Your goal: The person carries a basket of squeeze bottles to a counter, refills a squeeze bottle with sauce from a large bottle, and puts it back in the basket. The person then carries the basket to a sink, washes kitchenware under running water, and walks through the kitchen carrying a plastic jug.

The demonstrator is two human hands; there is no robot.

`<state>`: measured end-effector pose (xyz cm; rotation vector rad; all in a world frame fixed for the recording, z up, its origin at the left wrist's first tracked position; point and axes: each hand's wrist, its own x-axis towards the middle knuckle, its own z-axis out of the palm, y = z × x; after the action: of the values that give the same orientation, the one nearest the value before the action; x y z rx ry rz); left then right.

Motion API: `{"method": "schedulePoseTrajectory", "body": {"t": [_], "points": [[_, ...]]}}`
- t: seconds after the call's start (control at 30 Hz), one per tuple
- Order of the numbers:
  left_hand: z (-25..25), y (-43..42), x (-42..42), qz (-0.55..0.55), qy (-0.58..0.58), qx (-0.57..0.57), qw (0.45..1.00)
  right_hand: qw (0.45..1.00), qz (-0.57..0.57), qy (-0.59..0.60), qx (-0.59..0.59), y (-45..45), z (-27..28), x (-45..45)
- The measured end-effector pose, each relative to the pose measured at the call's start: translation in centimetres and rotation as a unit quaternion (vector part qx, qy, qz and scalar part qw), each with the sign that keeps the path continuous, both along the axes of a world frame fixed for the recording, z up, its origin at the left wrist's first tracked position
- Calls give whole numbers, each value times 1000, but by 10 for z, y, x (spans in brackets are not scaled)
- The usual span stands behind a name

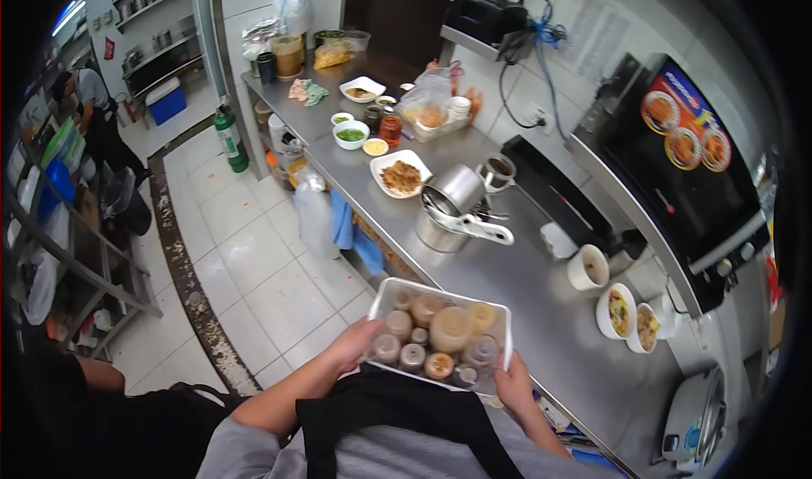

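A white rectangular tray (pixel 507 331) filled with several lidded jars and small containers (pixel 452 328) is held close to the body, by the front edge of the steel counter (pixel 533 310). My left hand (pixel 359 344) grips its left side, and my right hand (pixel 513 384) grips its right side. Beyond the tray, a metal pot (pixel 440 232) with utensils and a second metal vessel stands on the counter. Behind that pot is a square white plate (pixel 385 164) of brown food. The undersides of the tray and of both hands are hidden.
Bowls (pixel 350 134), a red jar (pixel 390 130) and bagged food line the counter's far part. Cups and bowls (pixel 616 310) stand at right, near a microwave (pixel 677 175) and a cooker (pixel 694 416). A green cylinder (pixel 230 138) and another person (pixel 91 111) are at left.
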<state>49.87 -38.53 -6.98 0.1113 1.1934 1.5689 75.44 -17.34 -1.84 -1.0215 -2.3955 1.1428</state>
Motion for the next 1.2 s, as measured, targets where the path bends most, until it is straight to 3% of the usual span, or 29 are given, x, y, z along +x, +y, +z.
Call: {"method": "schedulePoseTrajectory", "body": {"t": [0.07, 0.13, 0.23, 0.37, 0.47, 0.5, 0.63, 0.7, 0.77, 0.8, 0.97, 1.03, 1.2], "points": [[0, -43, -23, 19, -30, -25, 999, 988, 54, -113, -85, -9, 12, -61], [9, -78, -41, 179, -17, -77, 981, 985, 114, -83, -98, -14, -9, -123], [40, -129, -68, 223, 21, -176, 958, 967, 224, -72, -99, -32, -14, -215], [20, -181, -103, 356, 38, -169, 919, 928, 346, -70, -116, -68, -14, -321], [-61, -231, -137, 397, 85, -141, 903, 912, 391, -76, -98, -97, -26, -394], [-60, -237, -158, 415, 107, -126, 895, 904, 415, -72, -78, -107, -27, -422], [-38, -285, -229, 388, 72, -196, 898, 892, 435, -79, -90, -150, -5, -516], [-24, -297, -266, 434, 86, -138, 886, 883, 452, -87, -94, -167, 0, -557], [3, -310, -302, 372, 28, -267, 889, 887, 442, -77, -108, -180, -4, -589], [11, -307, -317, 424, 36, -178, 887, 882, 452, -79, -109, -183, -5, -607], [-2, -318, -412, 405, 54, -238, 881, 882, 441, -83, -146, -188, -37, -707], [-2, -322, -453, 403, 78, -204, 889, 872, 461, -78, -148, -193, -49, -755], [41, -325, -557, 466, 52, -233, 852, 843, 512, -60, -155, -211, -41, -900]]}}
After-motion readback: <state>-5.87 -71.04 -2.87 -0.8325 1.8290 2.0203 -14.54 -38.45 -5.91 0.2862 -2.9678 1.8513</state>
